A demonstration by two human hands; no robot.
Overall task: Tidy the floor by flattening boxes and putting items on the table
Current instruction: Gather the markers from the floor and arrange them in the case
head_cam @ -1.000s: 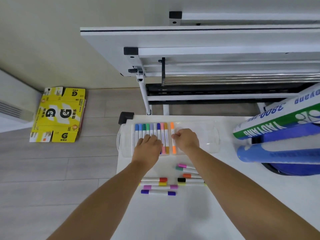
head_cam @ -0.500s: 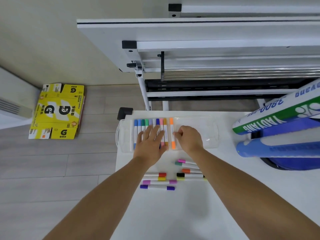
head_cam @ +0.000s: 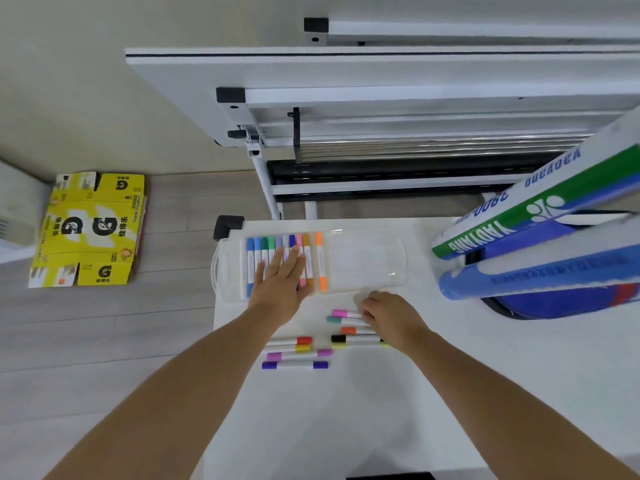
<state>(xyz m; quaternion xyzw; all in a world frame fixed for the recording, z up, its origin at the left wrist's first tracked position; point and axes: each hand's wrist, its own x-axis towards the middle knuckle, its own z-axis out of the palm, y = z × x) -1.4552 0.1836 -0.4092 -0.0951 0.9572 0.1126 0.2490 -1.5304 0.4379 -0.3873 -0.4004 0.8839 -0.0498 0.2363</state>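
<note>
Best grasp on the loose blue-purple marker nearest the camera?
Pinch the white barrel of the blue-purple marker mid-length, coming from above, fingers front and back. It lies flat, left to right, on the table, and its camera side is clear; the purple marker lies close behind.

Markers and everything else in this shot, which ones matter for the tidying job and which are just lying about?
Part of the job:
loose markers on the white table
clear marker case
flattened yellow box on the floor
left hand, right hand

Just lying about:
shuttlecock tubes
folded table frame
</note>
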